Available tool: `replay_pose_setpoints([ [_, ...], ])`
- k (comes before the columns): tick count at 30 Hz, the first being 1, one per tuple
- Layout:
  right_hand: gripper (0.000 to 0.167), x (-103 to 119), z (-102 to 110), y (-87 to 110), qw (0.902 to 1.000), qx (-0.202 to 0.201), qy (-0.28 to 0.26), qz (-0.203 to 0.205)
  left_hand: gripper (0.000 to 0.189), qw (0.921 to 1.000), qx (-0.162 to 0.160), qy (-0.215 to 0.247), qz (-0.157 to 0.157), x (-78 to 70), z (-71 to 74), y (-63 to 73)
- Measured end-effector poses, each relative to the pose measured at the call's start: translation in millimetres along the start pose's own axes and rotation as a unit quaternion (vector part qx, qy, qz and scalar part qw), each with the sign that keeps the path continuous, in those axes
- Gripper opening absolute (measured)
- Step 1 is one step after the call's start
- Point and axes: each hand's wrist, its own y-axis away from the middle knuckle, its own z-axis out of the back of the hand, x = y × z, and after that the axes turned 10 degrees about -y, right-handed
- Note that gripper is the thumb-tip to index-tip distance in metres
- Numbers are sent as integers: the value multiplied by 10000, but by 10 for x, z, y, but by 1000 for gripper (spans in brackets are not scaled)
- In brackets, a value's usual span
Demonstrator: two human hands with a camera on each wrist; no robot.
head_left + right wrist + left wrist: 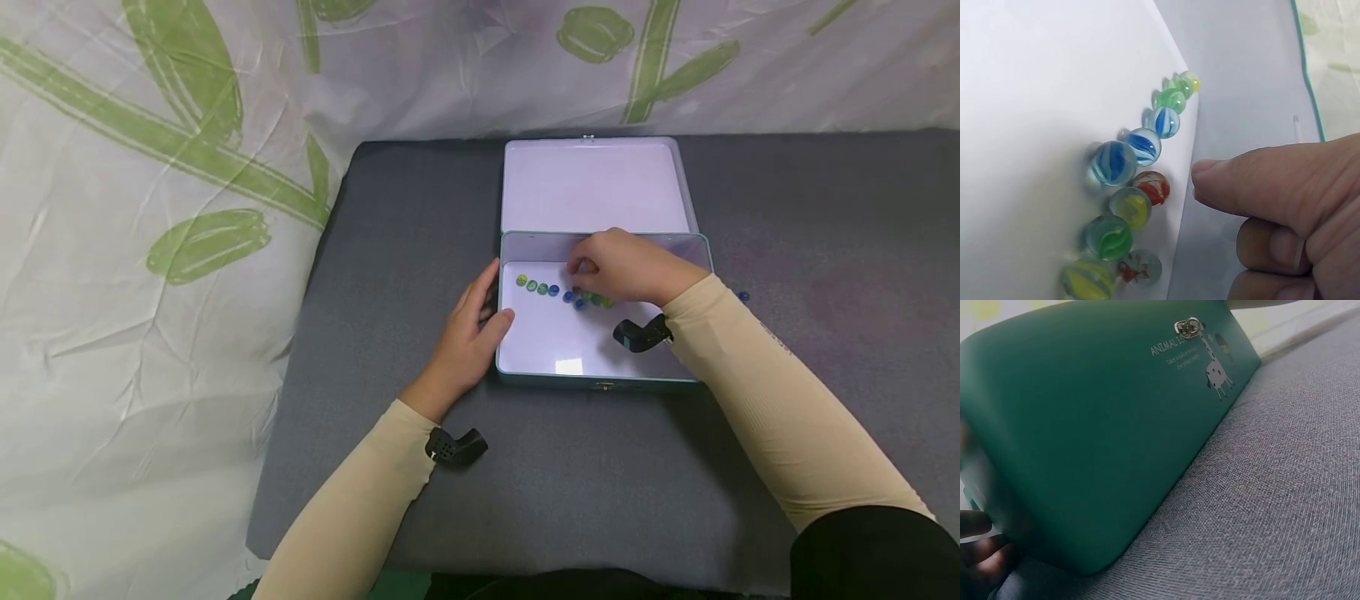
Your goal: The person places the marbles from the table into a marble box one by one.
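Note:
A green tin box [525,346] with a white inside stands on the table, its hinged lid [592,183] laid back. Glass marbles, yellow, green and blue, lie across its floor, including a blue marble [553,290]. Along the box's left side rests my left hand [467,337], thumb at the rim and fingers against the outer wall. My right hand [626,267] hangs over the marbles. In the right wrist view one digit stretches toward a red-streaked marble [1152,188], apart from it, while the other fingers are bent. No marble shows in its grasp.
Outside the box, to the right, another blue marble [743,296] lies on the grey tabletop [420,217]. A metal clasp [1189,328] sits on the front wall above a giraffe print. A curtain with green leaves [465,75] hangs behind the table.

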Motion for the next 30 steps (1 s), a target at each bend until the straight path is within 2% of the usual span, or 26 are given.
replay_pose_setpoints([
  [6,18,-11,15,-7,9999,-55,-36,83,72,10000,-8,36,43,7,0,10],
  [15,19,19,76,45,9998,-91,-150,25,72,10000,-39,-42,-54,-5,-5,-5],
  [24,18,68,157,113,9993,-187,-303,84,72,10000,-31,-66,59,0,0,-2],
  [30,17,113,228,207,9988,-414,-221,135,72,9999,-56,-44,80,30,3,5],
])
